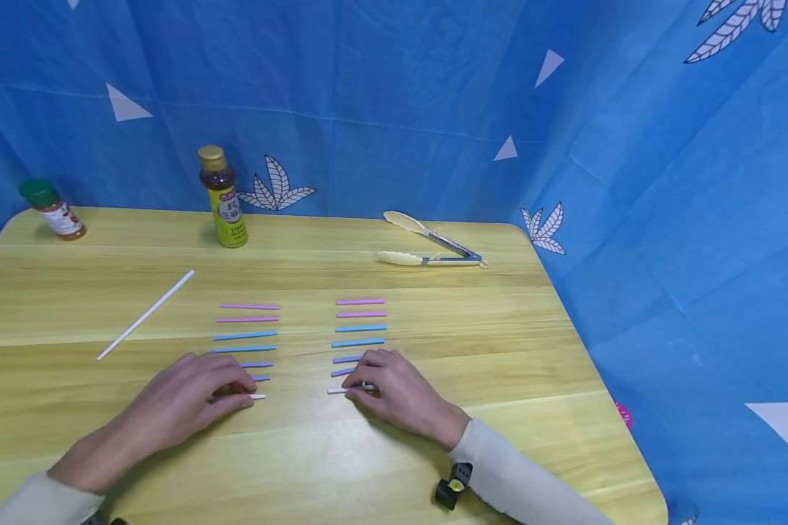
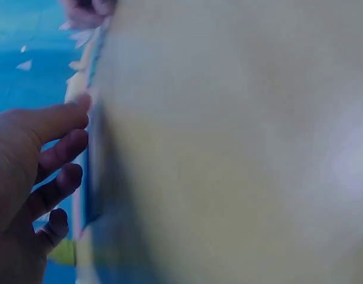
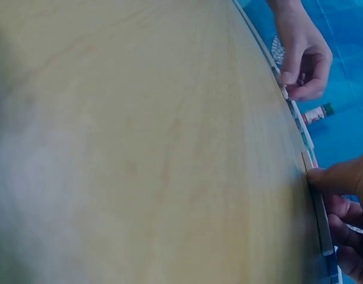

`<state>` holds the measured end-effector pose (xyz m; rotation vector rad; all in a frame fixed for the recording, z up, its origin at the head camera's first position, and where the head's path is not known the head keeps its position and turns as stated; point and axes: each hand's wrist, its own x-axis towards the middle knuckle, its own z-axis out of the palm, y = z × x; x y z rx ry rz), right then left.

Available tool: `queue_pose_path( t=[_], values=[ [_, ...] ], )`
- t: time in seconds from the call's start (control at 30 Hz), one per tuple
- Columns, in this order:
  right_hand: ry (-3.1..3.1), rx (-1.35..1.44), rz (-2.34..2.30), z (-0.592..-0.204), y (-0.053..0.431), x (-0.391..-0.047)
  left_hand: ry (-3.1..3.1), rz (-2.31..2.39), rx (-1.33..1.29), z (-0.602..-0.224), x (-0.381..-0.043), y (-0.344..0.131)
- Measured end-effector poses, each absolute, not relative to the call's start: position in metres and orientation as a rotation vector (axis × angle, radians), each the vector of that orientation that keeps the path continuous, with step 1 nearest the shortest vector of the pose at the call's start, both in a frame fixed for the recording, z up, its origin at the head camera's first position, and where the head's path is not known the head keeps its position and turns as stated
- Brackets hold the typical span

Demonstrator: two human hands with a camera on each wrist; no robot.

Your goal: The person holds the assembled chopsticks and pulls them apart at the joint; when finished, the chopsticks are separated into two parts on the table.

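Two columns of short thin sticks lie on the table, running from pink through blue to violet. At the near end of the left column, my left hand pinches a short white stick between thumb and fingers, with most of it hidden by the hand. My right hand pinches another white stick at the near end of the right column, its left end poking out. Just beyond the hands are violet sticks, partly covered, then blue sticks and pink sticks.
A long white stick lies slanted left of the columns. Toward the back edge stand a green-capped spice jar and a gold-capped bottle. Open tongs lie at the back right. Blue patterned cloth hangs behind the wooden table.
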<state>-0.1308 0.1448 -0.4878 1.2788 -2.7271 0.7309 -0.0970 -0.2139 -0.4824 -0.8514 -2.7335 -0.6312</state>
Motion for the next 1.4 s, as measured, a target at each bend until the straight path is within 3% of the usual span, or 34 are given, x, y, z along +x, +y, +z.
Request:
queue_pose_path(
  t=[0.23, 0.53, 1.03, 1.4],
  values=[
    [-2.724, 1.284, 0.732, -0.488, 0.144, -0.131, -2.830, -0.799, -0.439, -0.460, -0.129, -0.262],
    [-2.718, 1.295, 0.751, -0.490, 0.144, -0.131, -2.964, -0.756, -0.087, -0.470, -0.150, -0.332],
    [-2.769, 1.259, 0.883, -0.488, 0.147, -0.132, -2.971, -0.727, -0.052, -0.475, -0.147, -0.335],
    [-2.675, 1.032, 1.452, -0.469, 0.152, -0.151, -2.881, -0.856, -0.487, -0.442, -0.132, -0.260]
  ],
)
